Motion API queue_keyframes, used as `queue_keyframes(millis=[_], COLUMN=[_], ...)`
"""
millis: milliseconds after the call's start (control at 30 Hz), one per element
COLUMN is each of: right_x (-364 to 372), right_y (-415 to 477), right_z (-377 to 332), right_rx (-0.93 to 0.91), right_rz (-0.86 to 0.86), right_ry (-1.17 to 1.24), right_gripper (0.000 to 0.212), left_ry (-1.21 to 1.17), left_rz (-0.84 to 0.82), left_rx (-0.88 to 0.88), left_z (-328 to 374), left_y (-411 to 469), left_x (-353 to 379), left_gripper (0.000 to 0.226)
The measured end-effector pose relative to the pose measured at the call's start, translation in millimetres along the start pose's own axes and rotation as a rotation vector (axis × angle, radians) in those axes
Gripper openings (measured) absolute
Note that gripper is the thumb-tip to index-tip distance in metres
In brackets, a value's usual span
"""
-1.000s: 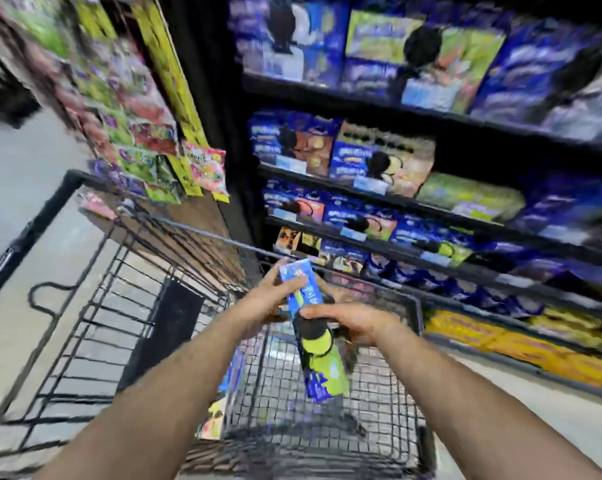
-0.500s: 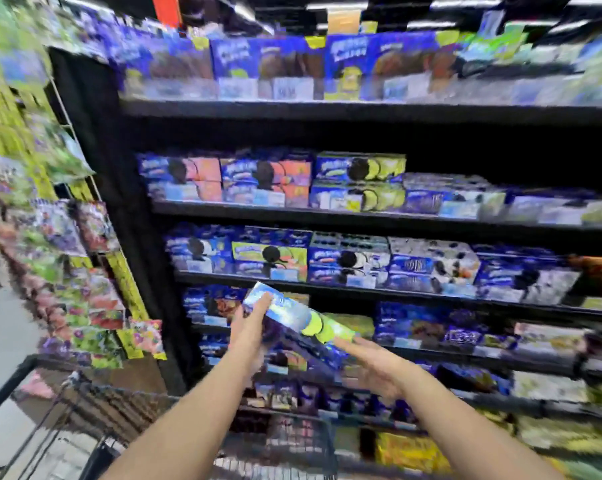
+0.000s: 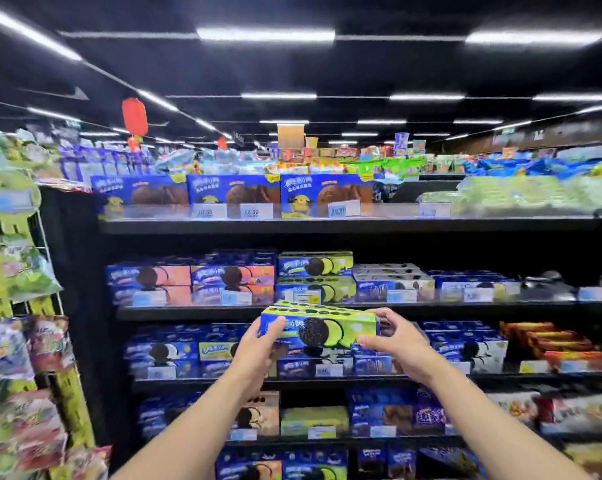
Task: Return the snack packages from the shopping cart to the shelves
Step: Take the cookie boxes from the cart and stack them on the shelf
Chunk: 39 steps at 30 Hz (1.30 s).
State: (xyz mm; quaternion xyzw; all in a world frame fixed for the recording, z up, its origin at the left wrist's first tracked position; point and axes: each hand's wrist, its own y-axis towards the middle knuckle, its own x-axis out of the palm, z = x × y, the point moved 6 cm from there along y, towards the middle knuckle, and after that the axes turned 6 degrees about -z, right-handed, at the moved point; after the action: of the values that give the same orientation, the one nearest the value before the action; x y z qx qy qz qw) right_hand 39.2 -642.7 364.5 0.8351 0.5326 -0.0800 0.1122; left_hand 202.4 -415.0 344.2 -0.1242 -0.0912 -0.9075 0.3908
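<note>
A blue and lime-green cookie box [image 3: 322,325] is held level in front of the black shelves [image 3: 327,226]. My left hand [image 3: 263,344] grips its left end with the thumb on the front face. My right hand [image 3: 394,339] holds its right end, fingers curled over the top and under the bottom. Just above and behind it, two matching green-and-blue boxes [image 3: 316,277] are stacked on the second shelf. The shopping cart is out of view.
Blue cookie boxes fill every shelf level. Large blue boxes [image 3: 233,195] line the top shelf. A rack of hanging candy bags [image 3: 25,358] stands at the left. Orange packs [image 3: 552,344] lie at the right. A red lantern [image 3: 135,116] hangs from the ceiling.
Both hands lifted the box from above the cart up to shelf height and turned it from upright to level. The view swung upward and the cart dropped out of sight.
</note>
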Motion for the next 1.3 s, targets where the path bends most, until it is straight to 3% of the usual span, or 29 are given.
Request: queue_keyframes(millis=[133,267,567,767,900,1033,1300], right_x=[-20.9,-39.8,-76.6,-73.3,-77.9,-80.4,-68.7], right_y=[18.5,45.2,154.0,189.5,201.0,203.0,202.9], right_z=[-24.0,-41.4,-40.7,-30.3,-16.9,-17.9,-19.6], right_rx=[-0.054,-0.105,-0.150,-0.150,-0.172,-0.151,-0.173], right_rz=[0.033,-0.004,-0.133,-0.185,-0.077,0.071,0.127], right_ry=[-0.075,-0.083,-0.162,-0.388,-0.497,-0.555,-0.582], right_gripper=[0.065,0.050,0.073,0.068,0.075,0.060,0.042], left_ry=[0.030,-0.014,-0.045,0.036,0.157,0.316,0.426], left_rz=[-0.010,0.104,0.389,0.512,0.584,0.628,0.680], left_rx=[0.020,0.073,0.158,0.152,0.137,0.098,0.126], left_z=[15.0,19.7,21.7,11.7,7.3,7.5,15.5], left_y=[20.1,53.4,115.4,140.5,148.5,153.4,165.1], left_x=[18.6,30.3,48.7,39.1,33.0,36.5,35.5], left_gripper=[0.039,0.051,0.055,0.054,0.050,0.038,0.010])
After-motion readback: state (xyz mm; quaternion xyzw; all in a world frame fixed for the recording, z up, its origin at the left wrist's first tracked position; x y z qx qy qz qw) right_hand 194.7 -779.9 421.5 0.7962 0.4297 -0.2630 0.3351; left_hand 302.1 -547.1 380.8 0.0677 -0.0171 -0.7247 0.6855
